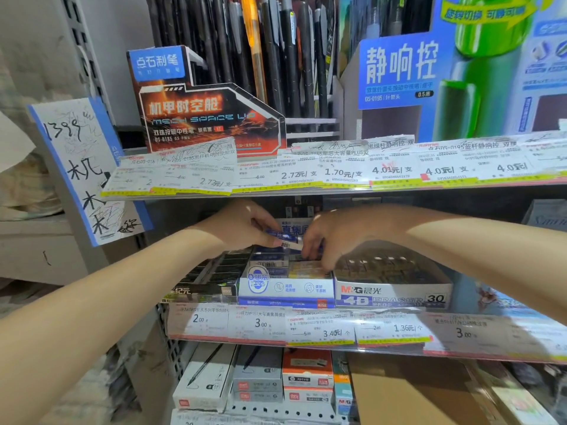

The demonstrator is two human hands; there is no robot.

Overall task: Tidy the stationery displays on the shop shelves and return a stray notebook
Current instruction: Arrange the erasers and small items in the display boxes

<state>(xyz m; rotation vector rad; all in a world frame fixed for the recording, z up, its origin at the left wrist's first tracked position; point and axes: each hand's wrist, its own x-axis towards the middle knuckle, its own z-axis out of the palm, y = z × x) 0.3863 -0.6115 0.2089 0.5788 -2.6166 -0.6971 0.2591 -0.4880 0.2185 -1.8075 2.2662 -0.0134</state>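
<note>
Eraser (pixel 287 239) pinched between left hand (pixel 245 223), right hand (pixel 329 237); above eraser box (pixel 285 286)

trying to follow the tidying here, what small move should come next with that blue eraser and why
Probably lower the blue eraser into the blue-and-white eraser box just beneath it. Both the left hand and right hand hold it above that box, whose blue packaging looks matching, while the M&G 4B eraser box beside it looks full.

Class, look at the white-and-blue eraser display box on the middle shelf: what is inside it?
The white-and-blue display box holds small wrapped erasers. The left hand pinches one blue-wrapped eraser above it. The right hand covers the box's rear right part, so that content is hidden.
</note>
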